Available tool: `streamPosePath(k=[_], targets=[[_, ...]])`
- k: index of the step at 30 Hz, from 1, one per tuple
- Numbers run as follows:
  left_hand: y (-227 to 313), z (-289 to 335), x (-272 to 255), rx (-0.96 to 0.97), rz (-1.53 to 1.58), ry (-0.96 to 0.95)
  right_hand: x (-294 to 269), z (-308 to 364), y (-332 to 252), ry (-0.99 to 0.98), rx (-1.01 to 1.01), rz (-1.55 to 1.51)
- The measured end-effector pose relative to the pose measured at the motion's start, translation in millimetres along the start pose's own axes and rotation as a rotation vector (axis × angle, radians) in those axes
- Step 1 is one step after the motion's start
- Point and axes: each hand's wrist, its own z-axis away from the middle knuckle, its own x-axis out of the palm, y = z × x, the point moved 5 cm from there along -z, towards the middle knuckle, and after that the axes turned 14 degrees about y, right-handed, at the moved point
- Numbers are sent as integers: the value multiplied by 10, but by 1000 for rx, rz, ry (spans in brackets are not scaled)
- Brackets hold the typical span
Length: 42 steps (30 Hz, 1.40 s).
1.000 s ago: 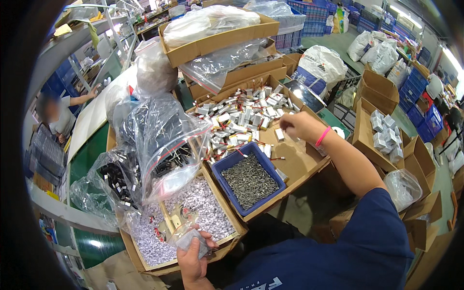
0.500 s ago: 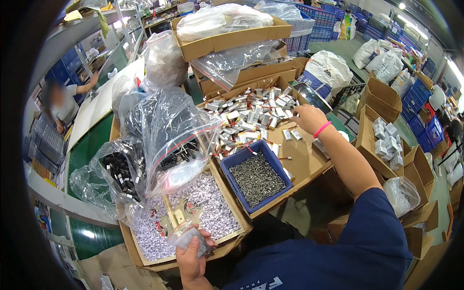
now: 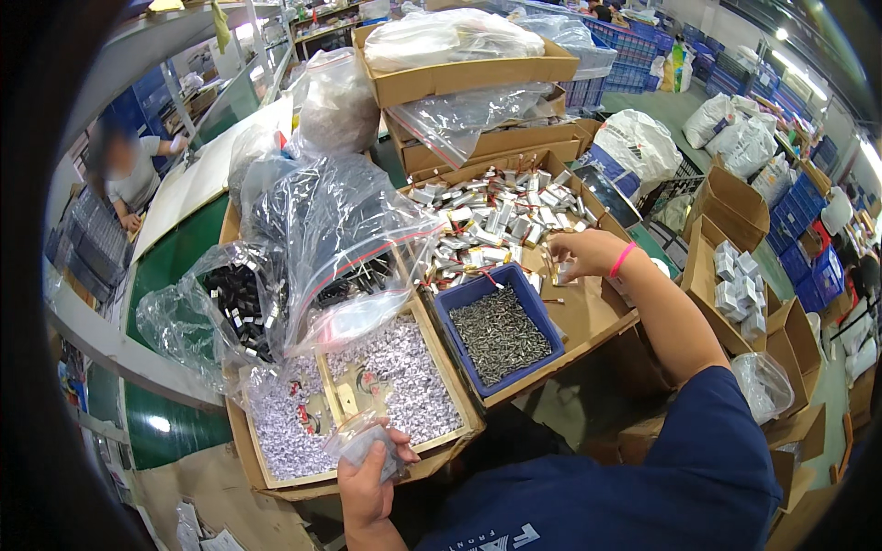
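My left hand (image 3: 367, 491) is closed around a small clear zip bag (image 3: 354, 447) with something greyish inside, over the near edge of a divided wooden tray (image 3: 439, 360) of small white pieces. My right hand (image 3: 583, 254), with a pink band at the wrist, reaches into a shallow cardboard box (image 3: 593, 308). Its fingertips pinch a small silver battery (image 3: 550, 272), partly hidden by the fingers. Many such batteries (image 3: 496, 220) with red wires lie heaped just beyond. Beside them, a blue bin (image 3: 443, 317) holds small metal screws (image 3: 501, 335).
Clear plastic bags (image 3: 340, 211) of black parts lie left of the batteries. Stacked cartons (image 3: 469, 73) rise at the back. At the right stands an open carton (image 3: 703, 253) with silver blocks. Another person (image 3: 133, 179) sits across the green table (image 3: 175, 253).
My right hand has come nearer and lower in the cardboard box, its fingers closing on a battery lying there. My left hand keeps its hold on the zip bag. The view has shifted slightly.
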Motion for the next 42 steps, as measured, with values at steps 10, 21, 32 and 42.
streamPosePath(k=[10, 21, 32, 42], targets=[[-17, -6, 43, -26, -9, -55, 162, -92, 223, -185, 184, 25], [0, -10, 37, 167, 49, -231, 162, 124, -116, -125, 103, 41], [5, 9, 189, 128, -86, -250, -439, 467, -1535, 419, -110, -943], [47, 138, 185, 164, -148, -283, -103, 421, -2873, -29, -586, -1156]])
